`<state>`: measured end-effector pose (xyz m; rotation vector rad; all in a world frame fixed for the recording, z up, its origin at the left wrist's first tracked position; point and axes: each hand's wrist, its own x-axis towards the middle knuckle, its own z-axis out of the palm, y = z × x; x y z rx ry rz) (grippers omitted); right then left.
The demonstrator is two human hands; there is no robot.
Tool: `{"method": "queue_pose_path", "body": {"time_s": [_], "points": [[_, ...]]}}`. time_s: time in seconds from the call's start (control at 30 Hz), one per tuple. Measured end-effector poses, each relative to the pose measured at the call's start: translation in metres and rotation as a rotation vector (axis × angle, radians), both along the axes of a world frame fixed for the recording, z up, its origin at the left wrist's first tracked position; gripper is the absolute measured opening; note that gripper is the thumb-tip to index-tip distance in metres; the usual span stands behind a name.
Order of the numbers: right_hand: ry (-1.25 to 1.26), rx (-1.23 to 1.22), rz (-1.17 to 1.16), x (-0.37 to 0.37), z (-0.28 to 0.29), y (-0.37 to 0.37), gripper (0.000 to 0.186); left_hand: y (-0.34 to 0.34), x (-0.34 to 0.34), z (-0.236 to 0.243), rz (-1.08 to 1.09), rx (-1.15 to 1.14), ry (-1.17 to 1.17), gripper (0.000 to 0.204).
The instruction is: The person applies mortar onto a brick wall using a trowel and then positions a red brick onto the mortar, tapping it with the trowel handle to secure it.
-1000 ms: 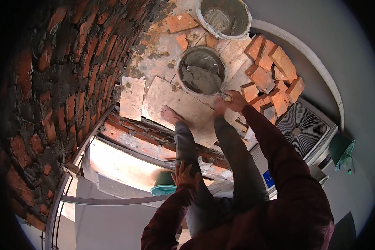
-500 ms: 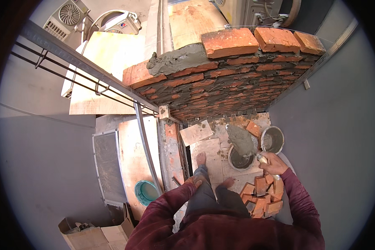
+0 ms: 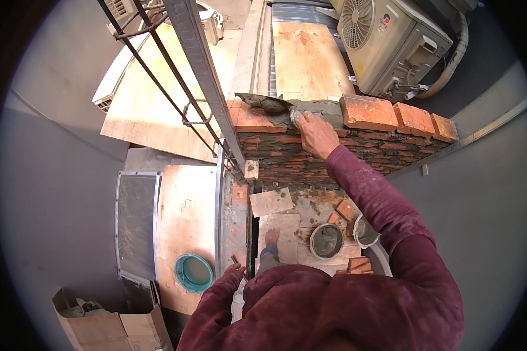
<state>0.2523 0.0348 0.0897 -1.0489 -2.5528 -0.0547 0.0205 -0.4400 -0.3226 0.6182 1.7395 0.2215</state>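
Observation:
My right hand [image 3: 315, 134] grips a trowel [image 3: 262, 102] by its handle. The mortar-laden blade lies over the top of the brick wall [image 3: 348, 151], beside a grey mortar bed [image 3: 322, 108] and left of the top bricks [image 3: 369, 111]. Low down, my left hand [image 3: 235, 271] is closed at a short thin metal piece [image 3: 234, 261] beside the ledge; whether it grips that piece is too small to make out. On the floor below the wall are a bucket of mortar [image 3: 327, 240] and a second bucket [image 3: 366, 231], partly behind my right arm.
A steel post [image 3: 202, 58] with rebar runs up at the wall's left end. Beyond the wall are plywood sheets [image 3: 307, 50] and an air-conditioner unit [image 3: 392, 50]. A teal water bucket [image 3: 193, 273], a cardboard box [image 3: 99, 327] and loose bricks [image 3: 360, 266] are below.
My right hand has raised the loaded trowel from the mortar bucket to the wall top. My left hand has moved off my leg, down and left. The view has swung toward the wall.

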Motion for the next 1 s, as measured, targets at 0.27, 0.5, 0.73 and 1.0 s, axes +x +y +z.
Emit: {"method": "queue_pose_path", "body": {"time_s": [0.27,0.5,0.73,1.0], "points": [[0.189,-0.497,-0.150,0.019,0.032,-0.042,0.033,0.025,-0.013,-0.014,0.027,0.034,-0.024,0.054],[0.311,-0.677,-0.120,0.003,-0.025,-0.090,0.036,0.129,-0.020,0.042,-0.093,0.083,-0.021,0.046],[0.107,-0.803,-0.327,0.047,-0.026,-0.107,0.037,0.179,-0.033,0.052,-0.334,0.176,0.098,0.045],[-0.178,-0.934,-0.608,0.255,-0.092,-0.207,0.039,0.093,-0.023,-0.004,-0.409,-0.208,-0.342,0.065]]}}
